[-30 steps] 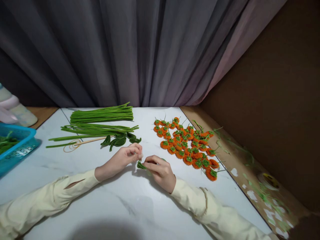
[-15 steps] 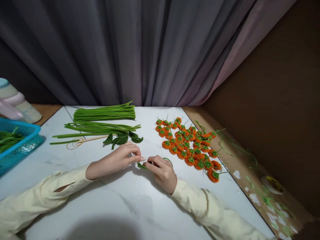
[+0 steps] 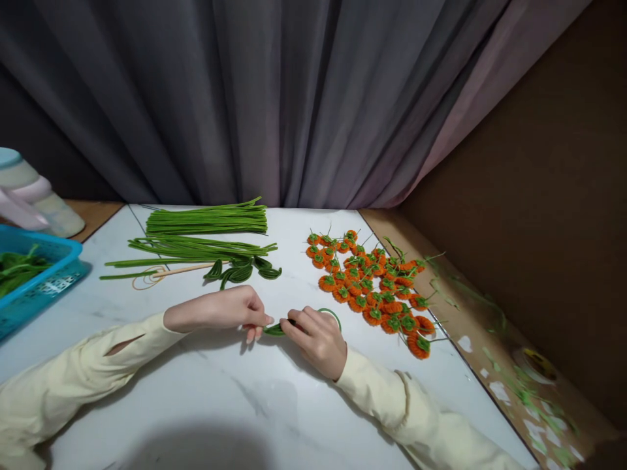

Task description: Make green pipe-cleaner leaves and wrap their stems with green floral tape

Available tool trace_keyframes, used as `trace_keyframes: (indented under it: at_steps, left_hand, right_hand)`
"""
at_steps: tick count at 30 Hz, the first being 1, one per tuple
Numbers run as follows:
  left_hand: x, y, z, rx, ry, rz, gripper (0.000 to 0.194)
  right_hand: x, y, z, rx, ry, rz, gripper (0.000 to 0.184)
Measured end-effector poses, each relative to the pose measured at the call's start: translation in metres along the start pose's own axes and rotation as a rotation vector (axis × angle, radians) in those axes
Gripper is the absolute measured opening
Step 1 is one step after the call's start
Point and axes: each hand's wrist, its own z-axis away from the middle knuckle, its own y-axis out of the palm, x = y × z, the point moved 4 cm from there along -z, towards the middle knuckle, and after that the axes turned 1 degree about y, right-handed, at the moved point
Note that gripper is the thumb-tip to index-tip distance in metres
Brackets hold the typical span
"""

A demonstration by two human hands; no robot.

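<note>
A small dark green chenille-stem leaf [image 3: 274,330] is between my two hands above the white table. My right hand [image 3: 316,341] is closed around its right end, fingers curled over it. My left hand [image 3: 238,310] is closed in a pinch at the leaf's left tip; the exact contact is partly hidden by the fingers. Just behind my right hand a roll with a green rim [image 3: 336,314], perhaps tape, shows in part. Beyond my left hand lies a heap of similar dark green leaves [image 3: 240,269].
Bundles of green chenille stems [image 3: 206,220] lie at the back, near a thin wooden stick [image 3: 186,269] with a looped band. Several orange persimmon-like chenille pieces [image 3: 362,287] spread to the right. A blue basket [image 3: 68,261] and a bottle [image 3: 53,205] stand left. Scraps [image 3: 499,391] litter the right edge.
My left hand has turned and shifted slightly left and toward me, its lower fingers now hanging down. More of the green leaf shows between the hands. My right hand stays nearly in place.
</note>
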Motion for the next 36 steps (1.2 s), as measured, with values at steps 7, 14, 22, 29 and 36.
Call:
trace_keyframes:
  at_steps: [7, 14, 22, 29, 36]
  left_hand:
    - [-0.012, -0.006, 0.014, -0.373, 0.199, -0.571, 0.039]
    - [-0.031, 0.015, 0.025, -0.718, 0.674, -1.058, 0.039]
    - [-0.034, 0.018, 0.028, -0.726, 0.877, -0.740, 0.025]
    - [-0.024, 0.008, 0.015, -0.537, 0.381, -0.180, 0.029]
    - [-0.008, 0.008, 0.002, -0.203, 0.129, 0.286, 0.032]
  right_hand:
    - [-0.008, 0.002, -0.004, 0.109, 0.366, -0.469, 0.024]
    - [-0.020, 0.024, 0.003, 0.174, 0.816, -1.305, 0.033]
    - [-0.021, 0.019, -0.004, 0.241, 0.673, -1.157, 0.025]
    - [-0.020, 0.011, 0.002, 0.010, 0.553, -0.652, 0.011]
    - [-0.014, 0.001, 0.003, -0.101, 0.280, -0.421, 0.025]
